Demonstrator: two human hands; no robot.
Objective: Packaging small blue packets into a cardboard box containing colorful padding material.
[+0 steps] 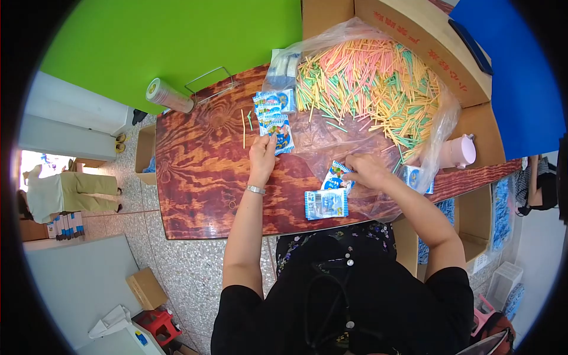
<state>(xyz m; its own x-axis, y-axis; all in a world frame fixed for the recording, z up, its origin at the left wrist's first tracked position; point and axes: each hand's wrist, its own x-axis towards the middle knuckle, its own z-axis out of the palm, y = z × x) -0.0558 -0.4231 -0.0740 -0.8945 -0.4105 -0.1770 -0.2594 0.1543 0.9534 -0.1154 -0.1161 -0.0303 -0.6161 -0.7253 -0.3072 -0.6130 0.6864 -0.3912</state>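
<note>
My left hand (262, 156) pinches the near end of a small blue-and-white packet (278, 134). That packet lies at the front of a row of overlapping packets (268, 106) of the same kind. My right hand (368, 171) has its fingers closed on the edge of another blue-and-white packet (337, 176). Just below it, one more packet (326, 204) lies flat near the table's front edge. Beyond my hands, a large heap of thin pink, yellow and green sticks (373, 77) rests on a clear plastic sheet (319, 133). A further packet (418, 179) sits partly under the plastic by my right forearm.
The wood-grain table (195, 171) carries a few loose sticks (244, 129), a ribbed cylindrical container (170, 96), a wire stand (210, 83) and a pink cup (457, 152). An opened carton (473, 80) walls the far right. A person (71, 192) stands off left; boxes (473, 222) stand below right.
</note>
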